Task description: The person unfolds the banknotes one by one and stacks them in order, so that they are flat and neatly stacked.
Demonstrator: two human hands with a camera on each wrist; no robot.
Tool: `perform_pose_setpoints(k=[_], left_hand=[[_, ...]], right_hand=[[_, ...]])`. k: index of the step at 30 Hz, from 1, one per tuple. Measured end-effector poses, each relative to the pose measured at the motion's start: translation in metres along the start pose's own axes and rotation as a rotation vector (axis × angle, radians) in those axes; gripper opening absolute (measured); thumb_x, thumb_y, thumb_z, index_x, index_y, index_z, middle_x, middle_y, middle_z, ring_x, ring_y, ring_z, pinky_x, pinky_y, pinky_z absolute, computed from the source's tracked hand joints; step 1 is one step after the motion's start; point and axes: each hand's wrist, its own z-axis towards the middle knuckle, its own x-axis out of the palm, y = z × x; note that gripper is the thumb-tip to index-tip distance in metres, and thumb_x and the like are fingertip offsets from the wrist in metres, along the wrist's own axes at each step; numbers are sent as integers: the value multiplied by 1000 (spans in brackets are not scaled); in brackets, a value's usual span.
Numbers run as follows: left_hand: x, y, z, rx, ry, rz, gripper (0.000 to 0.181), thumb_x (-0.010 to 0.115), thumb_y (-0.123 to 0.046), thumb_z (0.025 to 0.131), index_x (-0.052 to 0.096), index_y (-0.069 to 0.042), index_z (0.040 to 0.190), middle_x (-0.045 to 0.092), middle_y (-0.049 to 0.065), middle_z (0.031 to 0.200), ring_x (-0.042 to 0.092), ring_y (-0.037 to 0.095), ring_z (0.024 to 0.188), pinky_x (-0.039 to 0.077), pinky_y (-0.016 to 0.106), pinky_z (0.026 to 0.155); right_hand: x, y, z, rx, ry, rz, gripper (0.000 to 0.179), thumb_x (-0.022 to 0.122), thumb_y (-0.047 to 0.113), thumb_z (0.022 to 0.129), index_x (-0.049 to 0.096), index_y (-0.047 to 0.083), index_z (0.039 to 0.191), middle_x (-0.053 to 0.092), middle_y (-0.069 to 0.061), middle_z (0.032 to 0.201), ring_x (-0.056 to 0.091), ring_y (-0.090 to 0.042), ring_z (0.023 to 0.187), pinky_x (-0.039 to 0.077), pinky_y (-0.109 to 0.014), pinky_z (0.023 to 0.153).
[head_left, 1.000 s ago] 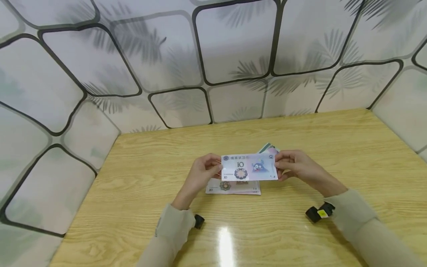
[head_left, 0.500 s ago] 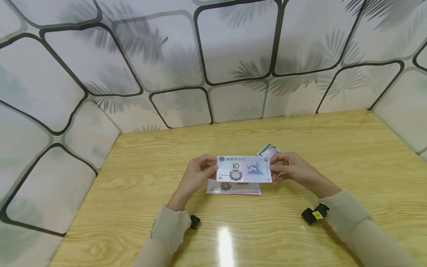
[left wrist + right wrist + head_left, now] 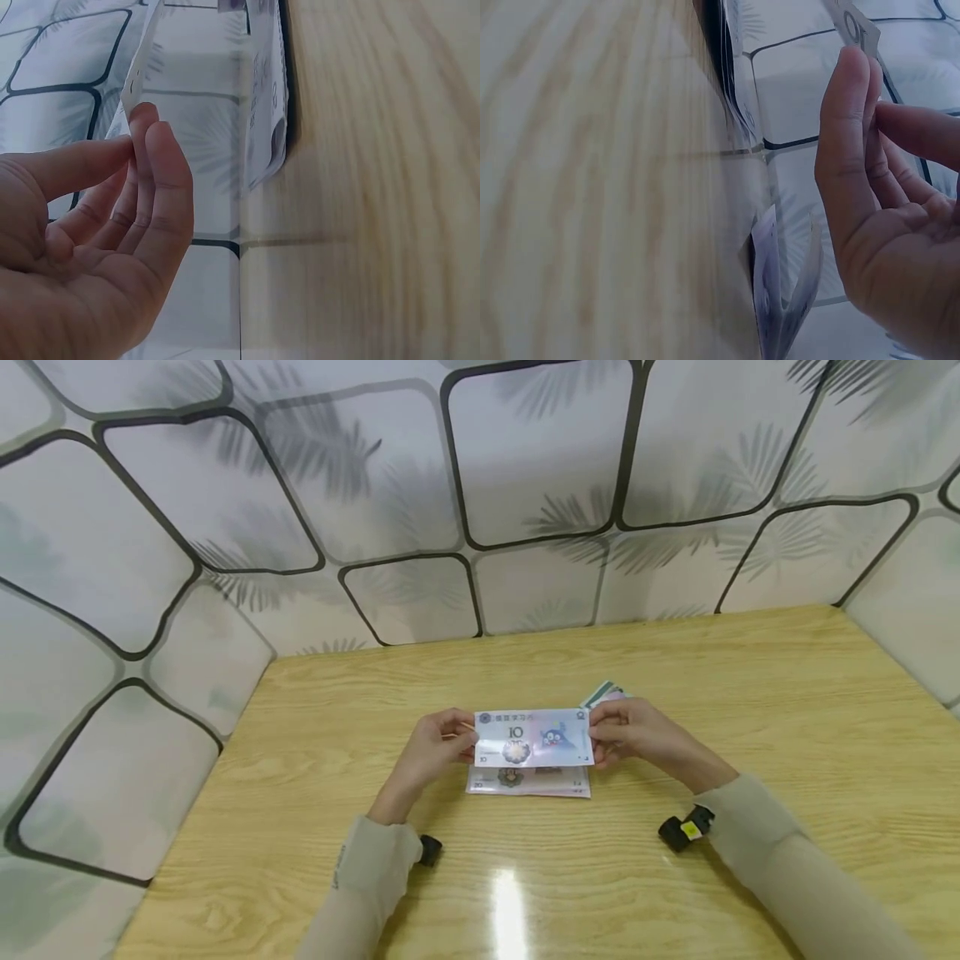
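A pale play-money banknote marked 10, with a blue cartoon figure, is stretched between both hands above the table. My left hand pinches its left end between thumb and fingers. At the right end, my right hand pinches the same note. Just below it lies a small stack of notes, the top one marked 20, partly covered by the held note. Both wrist views show the stack apart from the hands, with the held note's edge at the left fingertips and its corner at the right ones.
Behind the right hand lies another pile of notes, greenish and pinkish, mostly hidden. In the right wrist view this pile spreads apart at its edge. The wooden table meets a patterned wall covering at the back and sides.
Both hands have shifted left with the 10 note, which now hangs almost directly over the stack of 20 notes. The stack and the back pile have stayed put.
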Motion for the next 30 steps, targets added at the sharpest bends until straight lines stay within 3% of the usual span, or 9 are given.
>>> perform_pose_setpoints(k=[14, 30], left_hand=[[-6, 2, -1, -67, 75, 57, 17, 60, 7, 97, 63, 11, 114, 66, 12, 83, 60, 14, 64, 52, 23, 58], [-6, 2, -1, -108, 163, 107, 34, 57, 8, 98, 55, 15, 132, 66, 16, 88, 65, 16, 70, 61, 31, 67]], right_hand=[[4, 1, 5, 59, 56, -40, 7, 51, -6, 101, 55, -11, 103, 66, -11, 75, 66, -15, 65, 61, -32, 64], [11, 0, 4, 70, 63, -67, 22, 55, -4, 99, 48, -15, 117, 64, -11, 75, 66, -17, 66, 62, -33, 64]])
